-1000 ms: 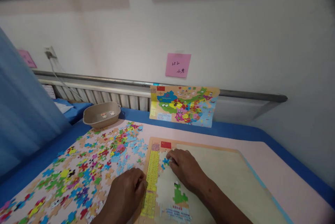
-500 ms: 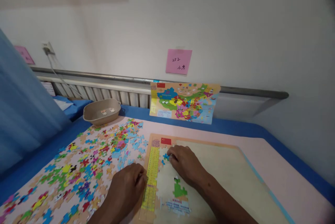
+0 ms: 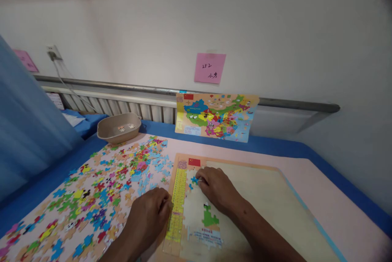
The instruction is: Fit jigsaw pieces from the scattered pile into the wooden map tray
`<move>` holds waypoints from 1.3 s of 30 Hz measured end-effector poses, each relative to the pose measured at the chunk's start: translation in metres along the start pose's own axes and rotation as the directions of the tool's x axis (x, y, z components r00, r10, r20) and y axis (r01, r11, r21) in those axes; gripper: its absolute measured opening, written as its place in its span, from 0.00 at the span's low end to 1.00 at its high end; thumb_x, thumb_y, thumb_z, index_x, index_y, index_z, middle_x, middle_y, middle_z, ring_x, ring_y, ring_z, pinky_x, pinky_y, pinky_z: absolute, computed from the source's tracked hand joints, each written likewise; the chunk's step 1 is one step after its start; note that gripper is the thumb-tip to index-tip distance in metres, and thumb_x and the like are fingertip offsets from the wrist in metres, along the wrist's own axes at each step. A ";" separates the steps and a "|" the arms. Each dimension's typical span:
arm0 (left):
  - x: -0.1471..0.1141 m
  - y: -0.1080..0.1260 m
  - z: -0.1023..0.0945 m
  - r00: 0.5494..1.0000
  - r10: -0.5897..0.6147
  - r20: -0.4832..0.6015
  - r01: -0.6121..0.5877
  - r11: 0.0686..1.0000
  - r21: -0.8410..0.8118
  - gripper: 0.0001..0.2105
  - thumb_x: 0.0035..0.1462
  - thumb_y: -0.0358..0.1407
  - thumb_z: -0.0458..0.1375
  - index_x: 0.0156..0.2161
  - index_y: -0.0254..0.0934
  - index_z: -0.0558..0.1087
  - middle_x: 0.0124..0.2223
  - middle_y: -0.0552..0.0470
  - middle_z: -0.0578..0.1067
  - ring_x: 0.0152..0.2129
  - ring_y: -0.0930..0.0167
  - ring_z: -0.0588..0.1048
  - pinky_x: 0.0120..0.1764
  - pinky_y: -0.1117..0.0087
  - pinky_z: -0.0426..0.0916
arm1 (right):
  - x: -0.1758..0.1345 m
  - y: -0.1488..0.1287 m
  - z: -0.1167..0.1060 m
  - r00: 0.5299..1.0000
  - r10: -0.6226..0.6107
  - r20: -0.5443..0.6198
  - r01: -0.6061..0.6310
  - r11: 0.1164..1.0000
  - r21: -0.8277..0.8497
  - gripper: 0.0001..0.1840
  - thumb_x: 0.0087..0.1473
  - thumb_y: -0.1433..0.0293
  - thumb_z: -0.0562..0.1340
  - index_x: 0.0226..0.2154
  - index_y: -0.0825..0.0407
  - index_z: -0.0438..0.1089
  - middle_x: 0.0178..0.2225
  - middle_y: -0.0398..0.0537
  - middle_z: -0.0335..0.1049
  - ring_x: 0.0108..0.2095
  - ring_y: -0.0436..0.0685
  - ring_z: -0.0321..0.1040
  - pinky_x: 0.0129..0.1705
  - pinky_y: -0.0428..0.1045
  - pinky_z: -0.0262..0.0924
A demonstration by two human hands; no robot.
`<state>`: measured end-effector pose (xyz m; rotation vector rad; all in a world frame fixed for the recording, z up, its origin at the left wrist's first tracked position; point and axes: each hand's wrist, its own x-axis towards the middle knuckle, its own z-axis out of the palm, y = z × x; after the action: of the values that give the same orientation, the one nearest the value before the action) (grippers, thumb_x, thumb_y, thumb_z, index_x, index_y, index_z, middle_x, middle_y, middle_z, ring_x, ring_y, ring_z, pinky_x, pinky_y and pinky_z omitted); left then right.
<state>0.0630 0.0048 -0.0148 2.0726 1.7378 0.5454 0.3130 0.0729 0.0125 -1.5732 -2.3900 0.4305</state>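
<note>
- Since a moment ago, the whole scene is shifted slightly upward in the frame; on the puzzle board (image 3: 260, 204), at lower centre and lower right, no added piece can be made out, so the work is judged to be paused at the same spot.
- The right hand (image 3: 217, 185) is kept over the board's upper left part, its fingers bent down at the blue pieces (image 3: 194, 180); whether one is pinched cannot be told.
- The left hand (image 3: 149, 211) is held at the board's left edge, fingers curled in; whether anything is gripped is hidden.
- A green patch (image 3: 210, 218) is laid below the blue pieces, apart from them.
- Loose pieces (image 3: 79, 193) are spread across the lower left, near the tub (image 3: 119, 136).
</note>
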 end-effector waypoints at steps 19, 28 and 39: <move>0.000 0.004 0.000 0.999 -0.031 0.027 0.032 0.999 -0.017 0.10 0.63 0.31 0.52 0.35 0.40 0.76 0.34 0.52 0.79 0.33 0.68 0.76 0.36 0.69 0.58 | 0.003 0.004 0.005 1.000 0.025 -0.011 -0.025 1.000 -0.005 0.11 0.60 0.77 0.60 0.38 0.48 0.76 0.42 0.46 0.80 0.44 0.58 0.72 0.48 0.52 0.51; 0.000 0.000 0.002 1.000 -0.013 0.014 0.013 1.000 -0.020 0.09 0.63 0.32 0.53 0.35 0.41 0.76 0.34 0.53 0.79 0.32 0.68 0.76 0.35 0.69 0.58 | 0.001 0.001 0.002 1.000 0.017 -0.009 -0.017 1.000 -0.008 0.10 0.59 0.78 0.60 0.37 0.48 0.74 0.41 0.46 0.80 0.43 0.58 0.71 0.48 0.52 0.51; 0.001 -0.002 0.001 1.000 0.006 0.013 -0.006 1.000 -0.013 0.09 0.63 0.31 0.53 0.34 0.40 0.75 0.34 0.53 0.78 0.32 0.69 0.76 0.35 0.69 0.58 | 0.000 0.001 0.003 1.000 0.018 -0.007 -0.018 1.000 0.004 0.10 0.59 0.78 0.60 0.37 0.48 0.74 0.40 0.45 0.79 0.43 0.58 0.70 0.48 0.52 0.50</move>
<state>0.0622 0.0056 -0.0170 2.0687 1.7165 0.5417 0.3130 0.0728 0.0095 -1.5930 -2.3707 0.4318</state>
